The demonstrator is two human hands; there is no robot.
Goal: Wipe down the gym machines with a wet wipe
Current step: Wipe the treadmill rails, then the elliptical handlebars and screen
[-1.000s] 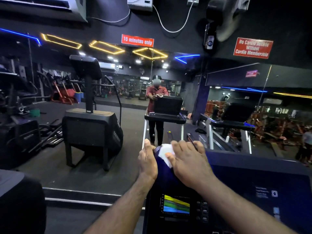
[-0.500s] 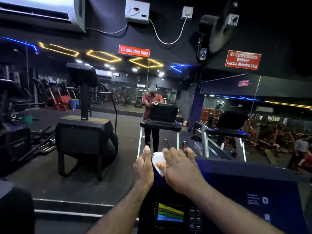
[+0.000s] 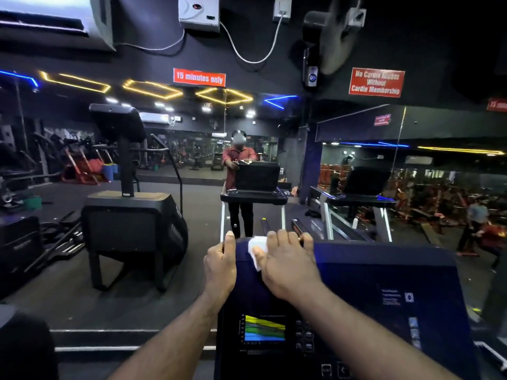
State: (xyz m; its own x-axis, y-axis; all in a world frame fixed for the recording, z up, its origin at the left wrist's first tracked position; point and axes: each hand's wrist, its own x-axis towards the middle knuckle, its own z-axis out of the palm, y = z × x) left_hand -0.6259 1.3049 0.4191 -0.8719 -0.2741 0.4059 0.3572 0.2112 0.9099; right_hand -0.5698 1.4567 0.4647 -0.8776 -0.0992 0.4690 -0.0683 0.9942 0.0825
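A dark treadmill console point(image 3: 370, 283) fills the lower right of the head view, with a small lit screen point(image 3: 264, 328) low on its face. My right hand point(image 3: 288, 263) lies flat on the console's top left part and presses a white wet wipe point(image 3: 258, 246) against it; most of the wipe is hidden under the fingers. My left hand point(image 3: 220, 266) grips the console's left top corner, thumb up along the edge.
A wall mirror ahead reflects me behind the same treadmill point(image 3: 253, 185). A black stair-climber machine point(image 3: 131, 215) stands on the floor to the left. Another treadmill point(image 3: 356, 198) shows at the right, and a person point(image 3: 476, 226) walks far right.
The view has tilted slightly, so both hands sit a little lower in frame. My right hand with the wipe has shifted a bit along the console top; the left hand keeps its hold.
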